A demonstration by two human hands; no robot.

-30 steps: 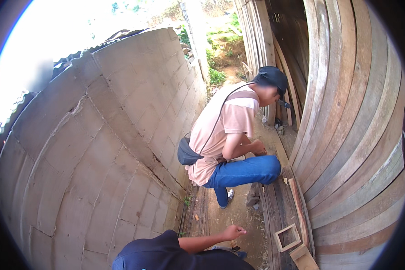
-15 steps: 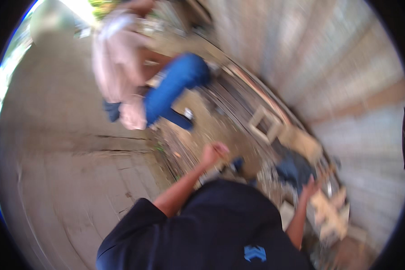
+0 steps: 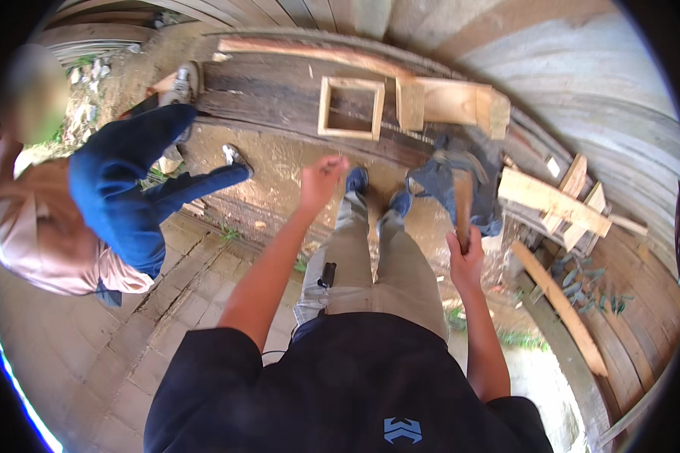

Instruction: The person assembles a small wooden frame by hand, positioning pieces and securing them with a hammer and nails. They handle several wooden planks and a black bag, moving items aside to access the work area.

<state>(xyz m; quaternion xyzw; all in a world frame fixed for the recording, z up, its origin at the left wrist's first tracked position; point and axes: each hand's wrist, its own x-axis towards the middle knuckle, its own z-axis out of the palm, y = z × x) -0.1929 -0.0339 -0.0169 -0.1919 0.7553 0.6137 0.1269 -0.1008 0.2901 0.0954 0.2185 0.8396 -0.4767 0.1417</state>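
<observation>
My right hand (image 3: 467, 255) is wrapped round the lower end of a wooden tool handle (image 3: 462, 200). The head of this tool cannot be made out against the dark blue bag or cloth (image 3: 440, 180) behind it. My left hand (image 3: 323, 181) is raised in front of me with its fingers drawn together; whatever they may hold is too small to name. Beyond it a rectangular frame of light wood (image 3: 324, 106) lies on the dark planks (image 3: 257, 94). To the frame's right is a piece built of light boards (image 3: 453, 102).
A co-worker in blue jeans (image 3: 125, 155) bends or crouches at the left. Loose boards (image 3: 555, 200) are piled at the right, near a long narrow plank (image 3: 559, 306). A plank wall (image 3: 582, 98) rises behind. Paving (image 3: 166, 317) covers the near left.
My view has swung to the right and sharpened, so the co-worker appears farther left. My right hand, earlier blurred with fingers spread, is now closed round the wooden handle. My left hand stays raised.
</observation>
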